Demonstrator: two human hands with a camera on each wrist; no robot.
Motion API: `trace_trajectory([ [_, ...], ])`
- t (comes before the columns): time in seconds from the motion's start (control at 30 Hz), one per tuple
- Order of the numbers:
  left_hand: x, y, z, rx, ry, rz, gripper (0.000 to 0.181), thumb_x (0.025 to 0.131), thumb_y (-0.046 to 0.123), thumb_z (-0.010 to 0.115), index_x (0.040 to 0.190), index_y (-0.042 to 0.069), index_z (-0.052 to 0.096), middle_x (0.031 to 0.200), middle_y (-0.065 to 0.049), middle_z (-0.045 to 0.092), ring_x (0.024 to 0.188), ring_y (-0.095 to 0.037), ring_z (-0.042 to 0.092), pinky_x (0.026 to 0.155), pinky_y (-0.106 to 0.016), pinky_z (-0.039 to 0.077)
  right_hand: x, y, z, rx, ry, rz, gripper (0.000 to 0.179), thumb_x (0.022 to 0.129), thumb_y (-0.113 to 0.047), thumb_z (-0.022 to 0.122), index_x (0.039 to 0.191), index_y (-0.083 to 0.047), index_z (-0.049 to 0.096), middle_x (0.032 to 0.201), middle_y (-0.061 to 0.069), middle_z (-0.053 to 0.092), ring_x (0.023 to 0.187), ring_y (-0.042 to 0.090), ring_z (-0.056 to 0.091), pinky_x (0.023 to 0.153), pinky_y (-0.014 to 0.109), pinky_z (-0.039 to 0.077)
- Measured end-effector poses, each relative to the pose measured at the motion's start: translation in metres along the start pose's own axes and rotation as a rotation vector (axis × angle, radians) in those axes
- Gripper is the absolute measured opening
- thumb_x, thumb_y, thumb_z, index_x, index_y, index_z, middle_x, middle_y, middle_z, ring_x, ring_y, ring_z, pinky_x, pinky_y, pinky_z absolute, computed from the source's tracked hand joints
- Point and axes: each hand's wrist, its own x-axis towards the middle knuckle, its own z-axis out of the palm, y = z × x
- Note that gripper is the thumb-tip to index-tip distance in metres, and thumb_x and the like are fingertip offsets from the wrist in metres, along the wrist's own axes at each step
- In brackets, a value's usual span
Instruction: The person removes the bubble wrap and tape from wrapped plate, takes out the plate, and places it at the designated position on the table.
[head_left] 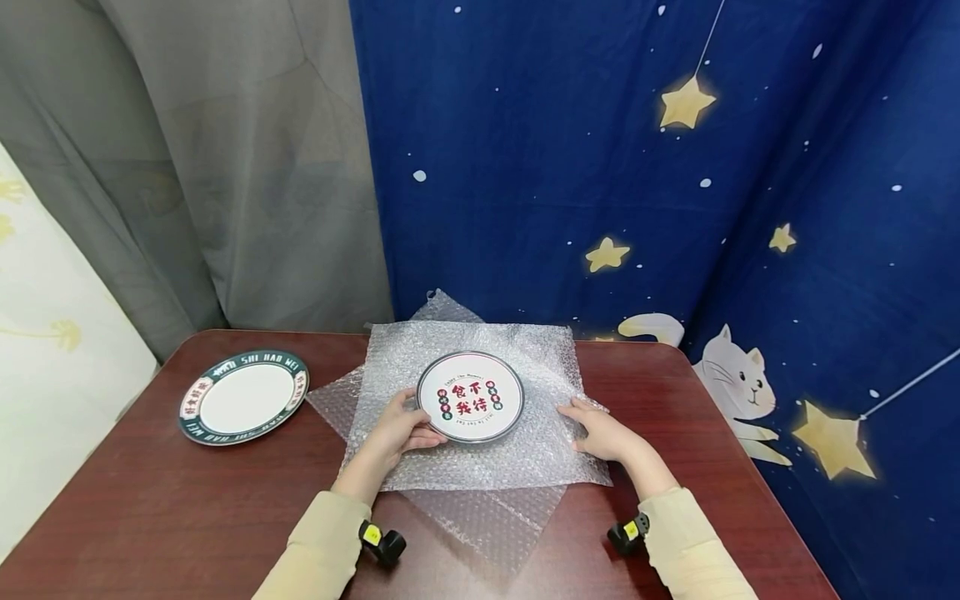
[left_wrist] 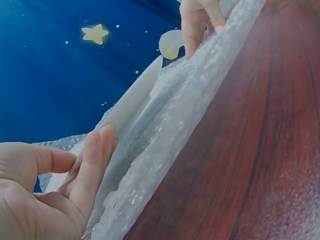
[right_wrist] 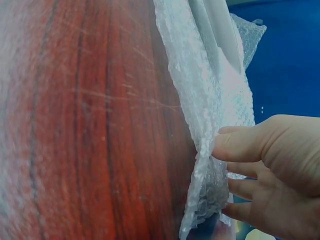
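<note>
A round white plate (head_left: 471, 375) with red characters and a dark rim is above a sheet of bubble wrap (head_left: 480, 471) at the middle of the table. At the plate's lower left edge, my left hand (head_left: 405, 427) pinches the rim, thumb on top and fingers underneath; in the left wrist view the plate (left_wrist: 135, 92) is seen nearly edge-on, tilted over the wrap. To the right, my right hand (head_left: 603, 429) holds the right edge of the bubble wrap. Its thumb presses one face of the bubble wrap (right_wrist: 202, 115) in the right wrist view, with the fingers behind.
Another plate (head_left: 243, 429), white with a dark green lettered rim, lies on the red-brown table (head_left: 135, 508) at the far left. A second bubble wrap sheet (head_left: 498, 521) lies crosswise under the first. Grey and blue curtains (head_left: 525, 167) hang behind the table.
</note>
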Motion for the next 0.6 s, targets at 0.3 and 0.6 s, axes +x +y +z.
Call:
trace_trajectory([
  [0.3,-0.002,0.002,-0.004,0.013,0.013,0.032,0.07,0.088,-0.01,0.046,0.149,0.006,0.016,0.073,-0.022,0.065,0.055,-0.027,0.067,0.057,-0.031,0.056,-0.001,0.001,0.001,0.014,0.002,0.002,0.059,0.084,0.0,0.069,0.139,-0.001,0.048,0.147,0.03,0.028,0.137,0.044,0.023,0.105,0.057,0.027],
  [0.6,-0.004,0.003,-0.012,0.006,0.023,0.051,0.071,0.091,-0.008,0.046,0.151,0.006,0.012,0.077,-0.022,0.066,0.058,-0.027,0.068,0.058,-0.031,0.056,0.0,0.001,0.001,0.019,-0.01,0.01,0.059,0.085,-0.002,0.069,0.14,-0.002,0.047,0.148,0.03,0.028,0.137,0.044,0.024,0.104,0.058,0.028],
])
